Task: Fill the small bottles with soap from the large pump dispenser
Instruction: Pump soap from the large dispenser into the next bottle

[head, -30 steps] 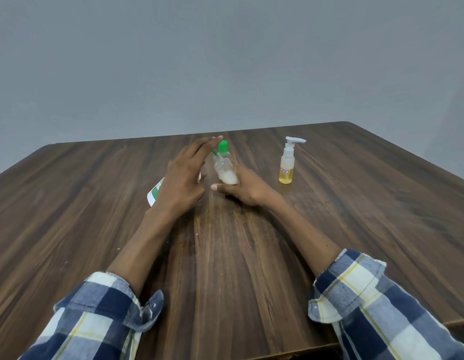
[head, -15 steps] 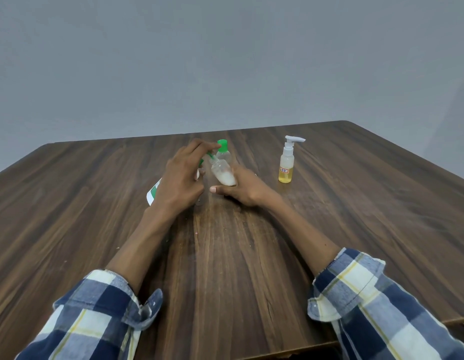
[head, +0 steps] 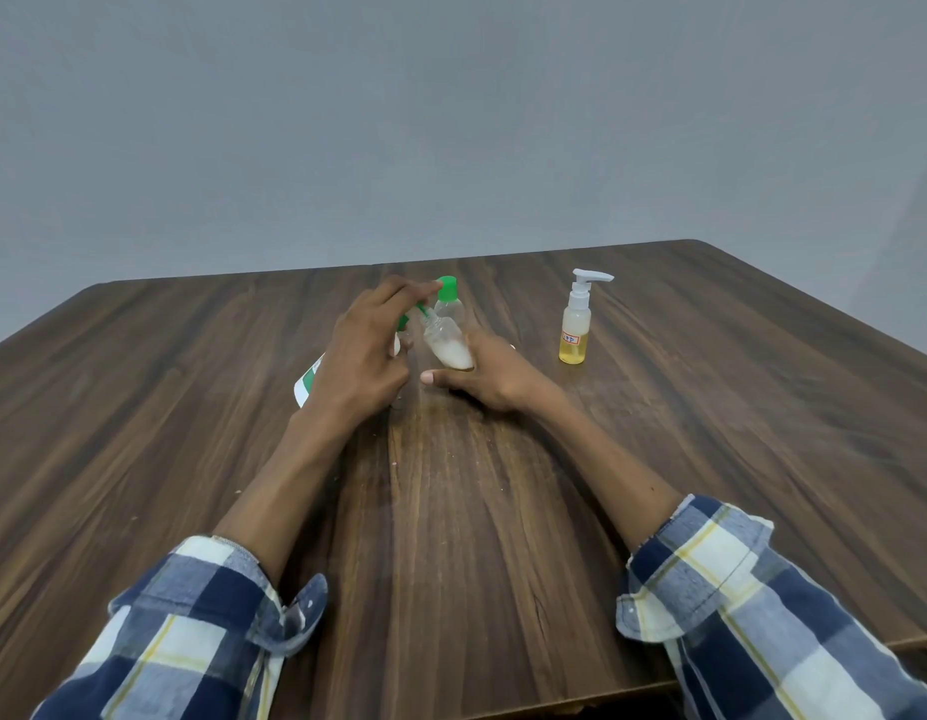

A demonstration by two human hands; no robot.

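The large pump dispenser [head: 309, 377] stands mid-table, mostly hidden behind my left hand [head: 365, 356]; only its white and green label and green nozzle show. My left hand curls over the pump head, fingers bent down on it. My right hand [head: 495, 374] holds a small clear bottle [head: 447, 345] tilted with its mouth at the nozzle; white soap lies in its bottom. A second small clear bottle with a green cap [head: 447, 298] stands upright just behind.
A small white-pump bottle with yellow liquid [head: 575, 330] stands to the right of my hands. The brown wooden table [head: 737, 433] stretches wide on all sides, with a grey wall behind it. My checked sleeves lie near the front edge.
My left hand's fingers, straight a second ago, have bent down over the pump head. The small bottle in my right hand has barely moved.
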